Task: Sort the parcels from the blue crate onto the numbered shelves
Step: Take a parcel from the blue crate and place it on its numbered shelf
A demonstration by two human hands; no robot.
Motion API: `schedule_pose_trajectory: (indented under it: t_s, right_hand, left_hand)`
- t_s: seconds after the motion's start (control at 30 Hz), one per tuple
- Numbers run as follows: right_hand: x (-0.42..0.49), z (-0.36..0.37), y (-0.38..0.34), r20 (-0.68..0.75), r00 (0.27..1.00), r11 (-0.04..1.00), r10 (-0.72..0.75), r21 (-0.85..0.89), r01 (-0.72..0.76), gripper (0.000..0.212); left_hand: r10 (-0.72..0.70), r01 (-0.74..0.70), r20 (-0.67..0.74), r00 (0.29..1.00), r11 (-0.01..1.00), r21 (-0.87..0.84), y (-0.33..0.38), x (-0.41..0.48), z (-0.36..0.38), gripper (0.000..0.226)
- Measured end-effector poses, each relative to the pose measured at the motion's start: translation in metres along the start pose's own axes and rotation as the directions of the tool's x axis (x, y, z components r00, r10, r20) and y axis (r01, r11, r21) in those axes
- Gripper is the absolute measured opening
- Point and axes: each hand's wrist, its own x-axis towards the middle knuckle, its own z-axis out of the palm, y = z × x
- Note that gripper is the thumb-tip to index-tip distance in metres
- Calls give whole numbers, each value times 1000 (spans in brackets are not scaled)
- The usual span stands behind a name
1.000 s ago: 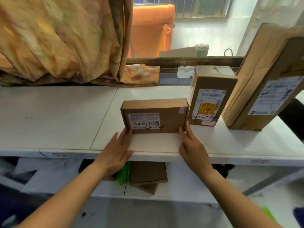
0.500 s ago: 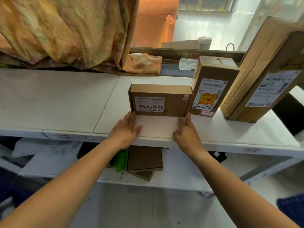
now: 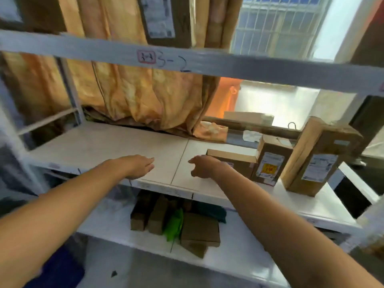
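White shelf (image 3: 99,146), front edge: left hand (image 3: 138,166) relaxed and empty, right hand (image 3: 204,168) loosely curled, empty, just beside the flat parcel (image 3: 236,161); a careless knuckle could knock it askew.

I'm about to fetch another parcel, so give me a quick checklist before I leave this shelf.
1. Left hand empty: ok.
2. Right hand empty: ok.
3. Flat parcel resting on the shelf, beside the yellow-sticker parcel: ok.
4. Tall parcel steady: cannot tell, it looks tilted.
5. Flat parcel's number matches the shelf's number: cannot tell, both unreadable.
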Motion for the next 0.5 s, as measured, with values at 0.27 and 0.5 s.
schedule_pose_trajectory:
  t_s: [0.27,0.5]
  right_hand:
    - [-15,-115,-290,-271,877,918,-397,-142,371,56]
    - [-48,-147,-489,-408,642,747,-649,-181,640,51]
  left_hand:
    - [-441,431,-298,847,897,-99,-200,-233,-82,42]
    - [-753,772,-470,460,601,-207,-316,-411,-94,34]
